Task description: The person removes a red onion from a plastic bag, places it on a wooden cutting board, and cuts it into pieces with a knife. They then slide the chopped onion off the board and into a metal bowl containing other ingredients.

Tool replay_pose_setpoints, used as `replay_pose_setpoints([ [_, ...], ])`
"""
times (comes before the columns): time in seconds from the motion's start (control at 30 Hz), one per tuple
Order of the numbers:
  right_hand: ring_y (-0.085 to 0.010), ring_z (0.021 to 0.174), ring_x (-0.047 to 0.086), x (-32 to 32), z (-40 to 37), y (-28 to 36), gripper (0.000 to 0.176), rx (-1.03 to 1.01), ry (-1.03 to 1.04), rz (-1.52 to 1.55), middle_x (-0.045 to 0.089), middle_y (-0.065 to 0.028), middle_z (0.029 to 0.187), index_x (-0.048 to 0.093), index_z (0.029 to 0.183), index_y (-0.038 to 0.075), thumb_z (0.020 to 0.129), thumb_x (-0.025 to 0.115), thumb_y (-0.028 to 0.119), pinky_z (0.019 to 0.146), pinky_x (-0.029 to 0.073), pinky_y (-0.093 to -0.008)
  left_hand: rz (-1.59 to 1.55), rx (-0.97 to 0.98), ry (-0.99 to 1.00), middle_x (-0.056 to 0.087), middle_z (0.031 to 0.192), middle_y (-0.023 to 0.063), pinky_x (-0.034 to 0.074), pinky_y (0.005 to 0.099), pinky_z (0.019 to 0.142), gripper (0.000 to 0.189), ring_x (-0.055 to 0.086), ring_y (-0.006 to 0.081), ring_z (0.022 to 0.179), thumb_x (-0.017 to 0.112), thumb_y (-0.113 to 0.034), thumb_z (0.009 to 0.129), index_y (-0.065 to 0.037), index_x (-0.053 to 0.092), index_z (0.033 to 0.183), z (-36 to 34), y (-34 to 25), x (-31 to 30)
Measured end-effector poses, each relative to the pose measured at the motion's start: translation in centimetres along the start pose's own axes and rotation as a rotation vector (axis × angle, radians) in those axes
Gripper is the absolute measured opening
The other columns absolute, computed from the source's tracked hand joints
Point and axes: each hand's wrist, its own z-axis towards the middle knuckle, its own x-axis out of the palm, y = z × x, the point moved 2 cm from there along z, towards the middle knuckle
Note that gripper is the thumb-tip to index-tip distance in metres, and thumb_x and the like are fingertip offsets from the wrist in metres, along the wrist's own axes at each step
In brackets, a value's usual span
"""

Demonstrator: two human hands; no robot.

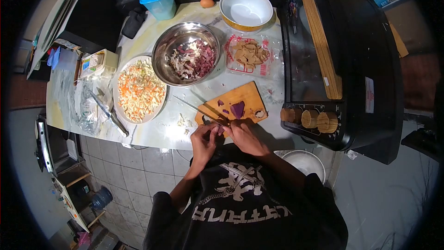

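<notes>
My right hand (246, 138) is closed around the handle of a long knife (196, 108), whose blade points up and to the left over the near edge of a wooden cutting board (249, 93). Pinched in the fingers of my left hand (203, 142) is a small purple vegetable piece (219, 130), right beside the knife. On the board lie a larger purple chunk (237, 109), a few small purple bits and a pale round scrap (260, 113). Behind the board stands a steel bowl (159, 71) with chopped purple and white pieces inside.
A plate (138, 121) of chopped orange and pale vegetables stands left, near a second knife (111, 116) on plastic wrap. Brown slices (249, 53) lie on a plastic pack. At the back are a white bowl (246, 9), an egg (207, 3) and a blue-lidded container (158, 2). A black oven (365, 65) bounds the right.
</notes>
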Motion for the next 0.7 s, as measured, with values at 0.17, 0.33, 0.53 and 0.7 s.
replay_pose_setpoints([
  [0.17,-0.0477,0.083,0.055,-0.2,-0.3,-0.4,0.033,0.000,-0.001,-0.003,0.058,-0.0293,0.086,0.057,0.097,-0.004,0.099,0.048,0.027,0.071,0.043,-0.0514,-0.056,-0.061,-0.017,0.067,0.074,0.0105,0.049,0.0276,0.063,0.008,0.060,0.0151,0.066,0.064,-0.001,0.088,0.004,0.069,0.090,-0.2,0.7,0.1],
  [0.33,-0.0477,0.075,0.060,-0.1,-0.8,-0.6,0.037,-0.028,-0.099,-0.034,0.059,-0.0300,0.075,0.061,0.091,-0.005,0.099,0.048,0.028,0.065,0.047,-0.0510,-0.093,-0.067,-0.002,0.066,0.075,0.0106,0.049,0.0265,0.064,0.008,0.061,0.0139,0.067,0.064,-0.001,0.089,0.005,0.068,0.092,0.0,0.2,0.1],
  [0.53,-0.0485,0.079,0.059,0.4,-0.5,-1.5,0.042,0.017,-0.048,-0.094,0.060,-0.0312,0.080,0.060,0.094,-0.006,0.101,0.043,0.031,0.069,0.047,-0.0516,-0.069,-0.050,0.014,0.063,0.073,0.0100,0.048,0.0263,0.063,0.009,0.061,0.0138,0.067,0.063,-0.002,0.089,0.005,0.068,0.092,0.0,0.5,0.1],
  [0.7,-0.0491,0.085,0.056,0.1,-0.5,-1.4,0.037,0.042,0.000,-0.037,0.059,-0.0313,0.085,0.058,0.097,-0.005,0.100,0.044,0.029,0.073,0.045,-0.0523,-0.050,-0.036,0.015,0.064,0.076,0.0099,0.049,0.0266,0.063,0.009,0.062,0.0133,0.067,0.063,-0.002,0.090,0.005,0.068,0.091,0.1,0.3,0.0],
])
